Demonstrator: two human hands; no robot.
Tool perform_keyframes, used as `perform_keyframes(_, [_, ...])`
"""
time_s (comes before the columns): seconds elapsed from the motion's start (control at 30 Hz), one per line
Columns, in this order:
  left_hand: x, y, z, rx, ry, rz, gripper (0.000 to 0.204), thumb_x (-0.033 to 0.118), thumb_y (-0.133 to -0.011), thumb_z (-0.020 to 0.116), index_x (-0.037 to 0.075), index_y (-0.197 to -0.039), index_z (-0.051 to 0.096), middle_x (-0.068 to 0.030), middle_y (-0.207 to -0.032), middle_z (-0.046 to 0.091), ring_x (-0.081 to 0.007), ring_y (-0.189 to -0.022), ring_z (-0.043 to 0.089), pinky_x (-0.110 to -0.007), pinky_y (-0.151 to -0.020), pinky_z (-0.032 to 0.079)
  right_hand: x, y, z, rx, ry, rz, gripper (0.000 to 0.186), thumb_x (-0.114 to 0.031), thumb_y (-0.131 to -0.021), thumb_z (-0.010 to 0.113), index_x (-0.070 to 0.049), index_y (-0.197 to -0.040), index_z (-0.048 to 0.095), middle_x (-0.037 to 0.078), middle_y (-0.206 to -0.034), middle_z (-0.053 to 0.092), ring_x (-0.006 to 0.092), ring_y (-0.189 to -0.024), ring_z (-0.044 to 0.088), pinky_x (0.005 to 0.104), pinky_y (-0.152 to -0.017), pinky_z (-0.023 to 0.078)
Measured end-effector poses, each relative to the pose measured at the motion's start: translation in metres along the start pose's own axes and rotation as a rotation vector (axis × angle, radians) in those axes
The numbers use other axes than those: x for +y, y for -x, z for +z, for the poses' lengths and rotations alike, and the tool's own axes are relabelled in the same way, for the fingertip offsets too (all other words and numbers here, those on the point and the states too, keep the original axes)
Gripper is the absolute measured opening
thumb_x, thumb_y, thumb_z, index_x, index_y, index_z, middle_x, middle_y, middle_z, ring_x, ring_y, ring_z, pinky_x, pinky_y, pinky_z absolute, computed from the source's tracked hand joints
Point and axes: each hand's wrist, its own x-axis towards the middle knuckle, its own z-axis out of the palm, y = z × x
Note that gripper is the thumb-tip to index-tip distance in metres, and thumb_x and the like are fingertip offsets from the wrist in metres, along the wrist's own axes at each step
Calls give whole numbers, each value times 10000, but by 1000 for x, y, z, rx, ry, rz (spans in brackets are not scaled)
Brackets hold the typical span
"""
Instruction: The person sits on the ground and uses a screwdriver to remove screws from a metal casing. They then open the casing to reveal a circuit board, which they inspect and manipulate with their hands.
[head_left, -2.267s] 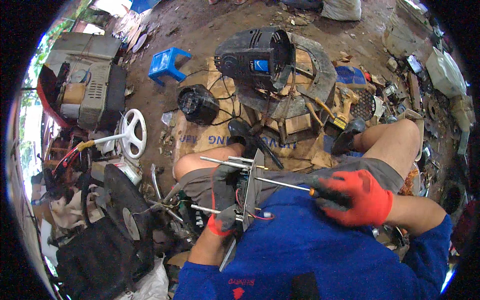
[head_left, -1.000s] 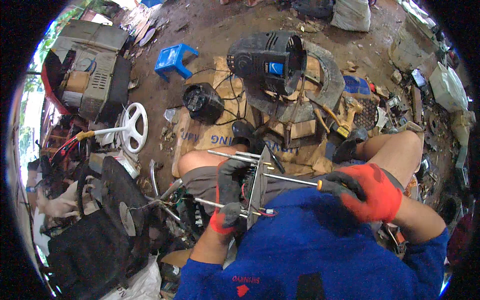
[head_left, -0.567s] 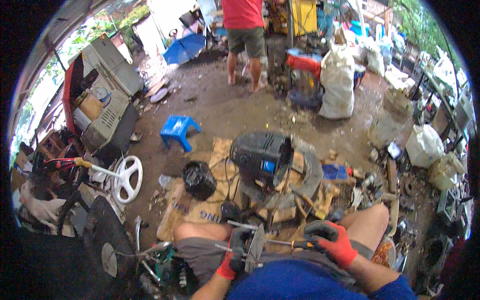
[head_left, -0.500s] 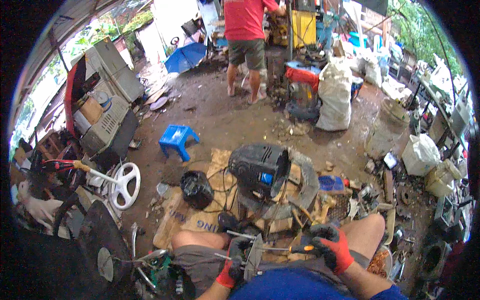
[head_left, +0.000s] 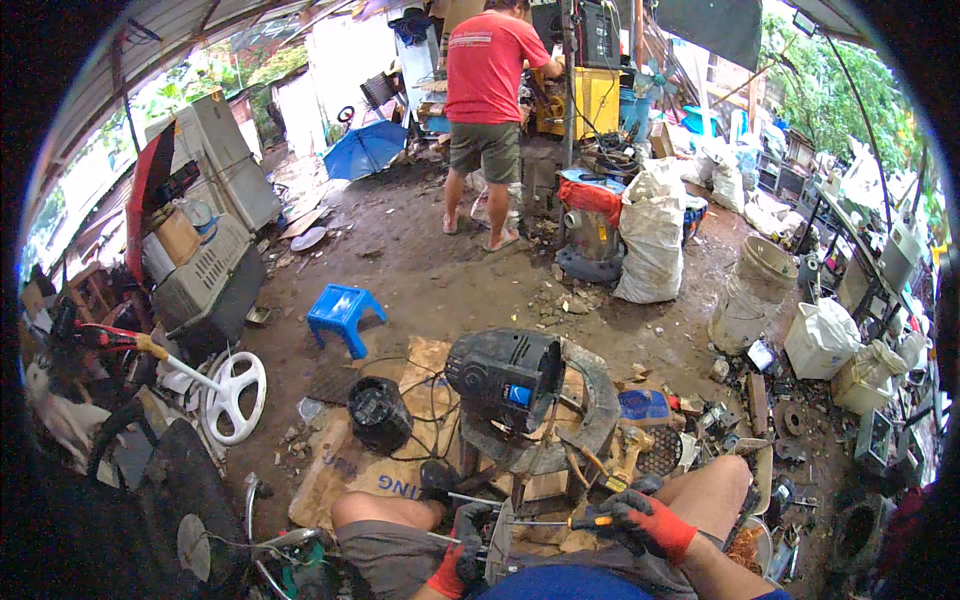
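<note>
Both hands wear red gloves with dark grey fingers. My left hand (head_left: 466, 548) is closed around a flat metal bracket (head_left: 500, 545) with thin rods sticking out to its left, holding it upright over my lap. In my right hand (head_left: 648, 518) is a screwdriver (head_left: 590, 521) with an orange and black handle. Its shaft points left, and the tip meets the bracket's face; the exact contact point is too small to make out. Just beyond my hands a black plastic machine housing (head_left: 505, 375) rests on a round grey stand (head_left: 600, 405).
A black cylindrical part (head_left: 379, 416) with a cable lies on flattened cardboard (head_left: 325, 485). Pliers (head_left: 590, 466) lean by the stand. Farther off are a blue stool (head_left: 345, 315), white sacks (head_left: 650, 235) and a standing person in a red shirt (head_left: 487, 75). Scrap lines both sides.
The whole view has tilted up, so the surroundings sit lower in the picture. My right hand has shifted slightly around the screwdriver handle. My left hand keeps its hold on the bracket.
</note>
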Motion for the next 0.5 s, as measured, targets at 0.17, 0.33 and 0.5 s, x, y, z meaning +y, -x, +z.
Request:
perform_keyframes(0.17, [4, -7, 4, -17, -103, 45, 762, 558, -848, 740, 134, -1402, 432, -83, -1297, 598, -229, -1077, 629, -374, -876, 566, 28, 10, 8, 35, 167, -251, 446, 5, -901, 646, -45, -1330, 533, 60, -1251, 610, 172, -1174, 570, 347, -1037, 458])
perform_keyframes(0.33, [25, 1, 40, -20, -152, 137, 641, 522, -929, 656, 78, -1352, 471, -51, -1265, 578, -169, -1079, 578, -338, -934, 500, 21, 10, 24, 127, 31, -280, 430, -21, -926, 633, -53, -1340, 521, 60, -1217, 611, 163, -1158, 556, 340, -1014, 463])
perform_keyframes(0.5, [36, 11, 52, -79, -100, 188, 661, 526, -920, 654, 115, -1402, 465, -72, -1320, 591, -241, -1071, 641, -401, -919, 560, 27, 12, 8, 131, 187, -206, 395, -66, -950, 594, -64, -1336, 511, 69, -1175, 594, 169, -1135, 553, 349, -988, 475])
